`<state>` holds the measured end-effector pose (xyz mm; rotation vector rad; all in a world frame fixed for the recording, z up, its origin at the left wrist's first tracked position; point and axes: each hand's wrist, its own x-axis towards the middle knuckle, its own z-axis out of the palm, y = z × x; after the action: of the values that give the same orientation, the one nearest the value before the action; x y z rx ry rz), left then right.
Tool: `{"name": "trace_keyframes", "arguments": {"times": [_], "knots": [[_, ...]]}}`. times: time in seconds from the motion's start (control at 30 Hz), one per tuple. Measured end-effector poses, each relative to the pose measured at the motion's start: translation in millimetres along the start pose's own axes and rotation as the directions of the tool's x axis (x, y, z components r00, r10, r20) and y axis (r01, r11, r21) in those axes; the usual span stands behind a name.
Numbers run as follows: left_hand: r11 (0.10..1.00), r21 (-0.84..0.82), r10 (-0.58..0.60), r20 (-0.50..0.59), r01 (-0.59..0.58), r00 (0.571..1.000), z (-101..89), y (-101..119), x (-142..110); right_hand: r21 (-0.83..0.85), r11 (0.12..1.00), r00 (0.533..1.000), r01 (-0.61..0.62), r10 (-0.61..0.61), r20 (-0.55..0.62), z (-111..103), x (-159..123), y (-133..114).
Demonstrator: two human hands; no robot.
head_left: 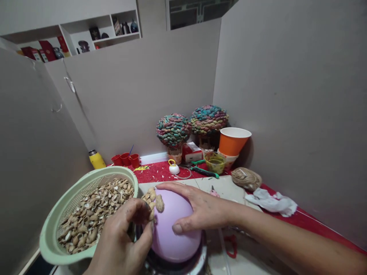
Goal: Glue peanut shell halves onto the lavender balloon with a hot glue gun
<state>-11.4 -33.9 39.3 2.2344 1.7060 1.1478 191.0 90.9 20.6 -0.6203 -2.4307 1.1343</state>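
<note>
A lilac balloon (174, 236) rests in a round bowl (204, 254) directly in front of me. Several peanut shells (159, 204) sit on its upper left side. My right hand (197, 204) lies over the top and right of the balloon, holding it between stretched fingers and thumb. At the balloon's left side, my left hand (126, 229) has thumb and fingers pinched together at a peanut shell (151, 214), partly hidden by the fingers. A green colander (47, 236) full of broken peanut shells (94, 217) stands to the left.
Two colourful shell-covered balls on stands (173, 131) are at the back. Near them are pliers (205, 172), a yellow bowl (215, 163), an orange paper bucket (233, 143) and red cups (125, 159). Twine (246, 178) and crumpled tissue (272, 201) lie right. Grey walls enclose the table.
</note>
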Motion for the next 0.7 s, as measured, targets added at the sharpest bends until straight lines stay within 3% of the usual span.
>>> {"name": "trace_keyframes", "arguments": {"times": [0.3,0.57,0.7], "knots": [[0.994,0.079,0.079,-0.033,-0.077,0.996,5.3,1.9,3.6,-0.011,1.000,1.000,0.011,-0.011,-0.002,-1.0,-0.2,1.0],[0.991,0.114,0.066,-0.027,-0.063,0.997,5.8,2.2,4.8,0.003,1.000,1.000,0.019,-0.019,-0.006,-1.1,-0.6,0.8],[0.993,0.116,0.004,0.017,-0.006,1.000,5.6,2.7,6.7,0.012,1.000,0.999,0.027,-0.026,-0.020,0.5,-0.1,2.8]]}}
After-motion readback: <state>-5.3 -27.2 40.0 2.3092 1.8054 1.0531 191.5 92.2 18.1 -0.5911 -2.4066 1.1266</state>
